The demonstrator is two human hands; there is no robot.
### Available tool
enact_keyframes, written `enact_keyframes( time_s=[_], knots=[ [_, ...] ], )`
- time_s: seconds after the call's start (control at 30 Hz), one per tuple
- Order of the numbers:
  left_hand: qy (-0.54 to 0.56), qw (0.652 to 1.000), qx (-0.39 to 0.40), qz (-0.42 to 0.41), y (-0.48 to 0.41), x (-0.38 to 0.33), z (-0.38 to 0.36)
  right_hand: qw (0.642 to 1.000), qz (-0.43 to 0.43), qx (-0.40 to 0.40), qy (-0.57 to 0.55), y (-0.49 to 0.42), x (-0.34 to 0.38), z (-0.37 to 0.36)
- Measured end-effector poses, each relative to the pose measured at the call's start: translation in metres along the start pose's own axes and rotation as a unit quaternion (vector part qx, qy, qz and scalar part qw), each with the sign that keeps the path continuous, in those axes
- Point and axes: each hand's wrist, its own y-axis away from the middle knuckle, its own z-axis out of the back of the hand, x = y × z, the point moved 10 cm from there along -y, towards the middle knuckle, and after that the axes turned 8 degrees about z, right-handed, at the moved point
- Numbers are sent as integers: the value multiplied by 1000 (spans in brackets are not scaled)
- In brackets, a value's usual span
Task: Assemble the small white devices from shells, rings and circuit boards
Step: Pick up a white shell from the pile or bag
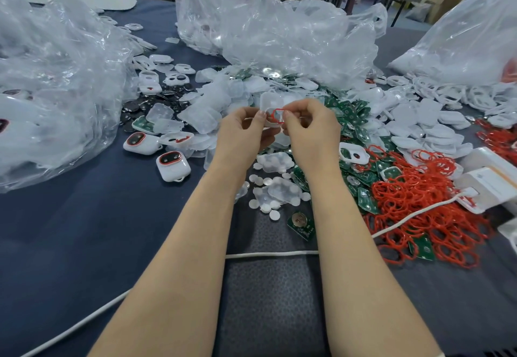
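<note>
Fingers [261, 117] of both hands [246, 130] are pinching a red ring [277, 111] into a white shell [270, 99]. Even pressing is likely coming next.

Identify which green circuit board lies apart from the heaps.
The green circuit board lying alone on the dark textured mat, nearest the person; the other boards sit in heaps.

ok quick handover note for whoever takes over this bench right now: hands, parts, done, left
Left hand: holds a white shell above the pile.
Right hand: pinches a red ring at the shell's opening; whether it is seated cannot be told.
Parts: heap of red rings on the right, circuit boards in the middle, loose shells beyond them.
Done: two finished-looking devices lie on the left.
Left: seat this ring, add a board, close up; much stock remains.
</note>
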Motion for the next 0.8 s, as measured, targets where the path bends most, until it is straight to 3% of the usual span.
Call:
enact_keyframes(
  time_s=[0.8],
  knots=[
    [-138, 987, 3, -86, 5, -6, -7, 995, 17, -16, 95, 3, -3, -5]
  ],
)
